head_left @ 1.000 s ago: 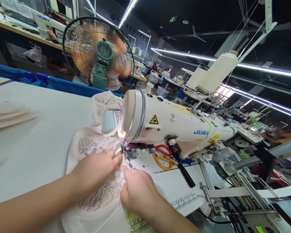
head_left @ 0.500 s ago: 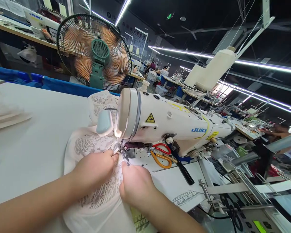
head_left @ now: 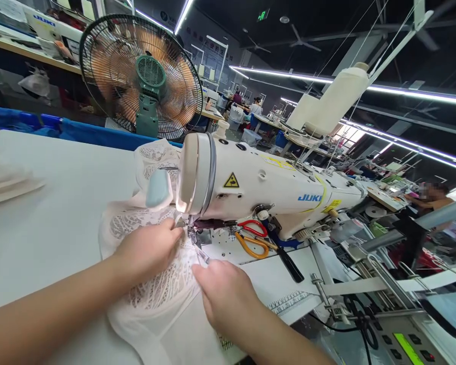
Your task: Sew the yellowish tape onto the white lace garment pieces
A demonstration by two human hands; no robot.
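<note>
Lace: lying under and beside the machine, spreading toward me
Left hand: I'm pinching lace by the machine's needle, seemingly steadying it
Right hand: bending at its edge, apparently guiding; can't tell whether I'm pinching

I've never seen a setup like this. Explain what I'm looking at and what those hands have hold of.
You're looking from a camera worn on a person's head, aimed forward and down. The big white body is a sewing machine, standing on a white table. Pale lace fabric lies by its needle end. The left hand rests on the lace, fingertips near the needle area; the right hand is at the fabric's edge. Exactly what each pinches is hard to tell. More pale pieces lie at the far left, and a fan stands beyond the table.
</note>
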